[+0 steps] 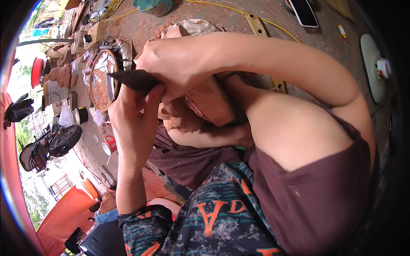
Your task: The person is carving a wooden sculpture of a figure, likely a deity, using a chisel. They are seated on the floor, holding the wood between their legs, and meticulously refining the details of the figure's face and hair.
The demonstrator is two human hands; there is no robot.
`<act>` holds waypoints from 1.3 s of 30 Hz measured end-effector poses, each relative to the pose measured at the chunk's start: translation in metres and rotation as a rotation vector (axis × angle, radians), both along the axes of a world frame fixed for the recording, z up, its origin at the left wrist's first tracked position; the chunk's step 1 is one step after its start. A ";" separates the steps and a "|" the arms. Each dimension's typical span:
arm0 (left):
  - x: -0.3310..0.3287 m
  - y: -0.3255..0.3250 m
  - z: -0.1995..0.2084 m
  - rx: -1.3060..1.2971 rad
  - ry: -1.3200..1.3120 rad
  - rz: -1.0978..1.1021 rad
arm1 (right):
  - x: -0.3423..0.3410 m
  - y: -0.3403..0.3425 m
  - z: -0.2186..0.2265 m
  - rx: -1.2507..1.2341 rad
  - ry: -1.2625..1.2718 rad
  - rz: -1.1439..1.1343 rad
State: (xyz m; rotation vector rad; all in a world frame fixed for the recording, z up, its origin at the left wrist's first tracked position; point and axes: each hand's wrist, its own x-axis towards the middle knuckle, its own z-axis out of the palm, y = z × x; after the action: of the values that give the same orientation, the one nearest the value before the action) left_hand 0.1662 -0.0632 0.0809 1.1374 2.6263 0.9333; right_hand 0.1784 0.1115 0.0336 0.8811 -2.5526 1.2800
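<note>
- Left hand (134, 115) is pinching a dark pointed tool (134, 80) in its fingers.
- Right hand (179, 68) is closing its fingers over the tool, above a reddish clay piece (209, 104).

left hand (136, 112) fingers curled, gripping | right hand (179, 68) clenched above, touching left

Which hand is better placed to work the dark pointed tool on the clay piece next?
Probably the right hand: it grips the tool from above, right over the clay piece. The left hand only supports the tool from below.
</note>
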 end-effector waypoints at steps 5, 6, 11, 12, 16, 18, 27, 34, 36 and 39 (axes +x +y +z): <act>0.017 -0.002 -0.003 -0.059 0.103 -0.080 | 0.001 -0.007 -0.021 -0.152 0.208 0.059; 0.019 -0.004 -0.003 -0.067 0.123 -0.095 | 0.001 -0.008 -0.019 -0.139 0.197 0.088; 0.010 0.003 -0.008 0.064 -0.036 0.046 | -0.021 0.000 -0.006 -0.035 0.026 0.161; 0.010 0.009 -0.008 0.133 -0.044 0.061 | -0.020 0.004 0.003 -0.051 -0.052 0.210; -0.001 0.013 -0.015 0.081 0.131 0.079 | -0.025 0.006 0.004 -0.157 -0.018 0.143; 0.014 0.006 -0.003 0.026 0.103 0.108 | -0.008 0.011 0.011 -0.111 -0.060 0.210; 0.016 0.012 -0.001 0.081 0.242 0.073 | -0.011 0.005 0.013 -0.096 -0.011 0.166; 0.035 -0.026 -0.020 0.012 0.369 0.115 | 0.007 -0.019 0.004 0.003 0.210 0.086; 0.024 -0.019 -0.032 0.172 0.315 0.109 | 0.009 -0.014 0.014 0.045 0.012 0.104; 0.038 -0.018 -0.024 0.036 0.438 0.092 | 0.016 -0.021 0.004 0.159 0.273 0.014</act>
State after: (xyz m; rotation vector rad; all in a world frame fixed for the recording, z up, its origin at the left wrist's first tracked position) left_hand 0.2043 -0.0812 0.0568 1.3758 3.0367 0.8267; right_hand 0.1943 0.0909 0.0377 1.0264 -2.4564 0.8972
